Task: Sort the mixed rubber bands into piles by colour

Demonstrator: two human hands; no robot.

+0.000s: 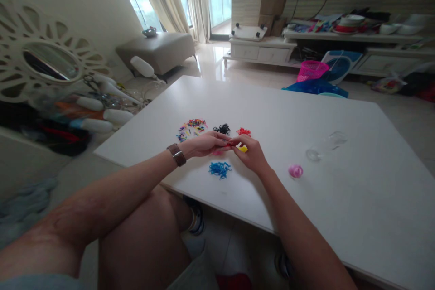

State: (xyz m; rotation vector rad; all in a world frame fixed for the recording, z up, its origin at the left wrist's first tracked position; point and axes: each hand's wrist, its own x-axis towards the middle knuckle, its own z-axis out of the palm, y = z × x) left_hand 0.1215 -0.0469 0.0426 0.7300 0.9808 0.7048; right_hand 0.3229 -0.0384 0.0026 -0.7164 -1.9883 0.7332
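My left hand (208,143) and my right hand (249,152) meet above the white table (258,108). Their fingertips pinch together around something small and red. Black bands (222,129) lie just beyond the left fingers, and red bands (244,132) lie beyond the right ones. A mixed multicoloured pile (192,128) is to the left. Blue bands (220,169) sit nearer to me. Something yellow (243,149) shows by the right fingers, and pink bands (216,152) are partly hidden under the left hand.
On the table's right side are a pink object (295,171) and a clear container (314,154) lying down. A pink basket (311,71) and a blue item (314,86) stand past the far edge. My legs are below the near edge.
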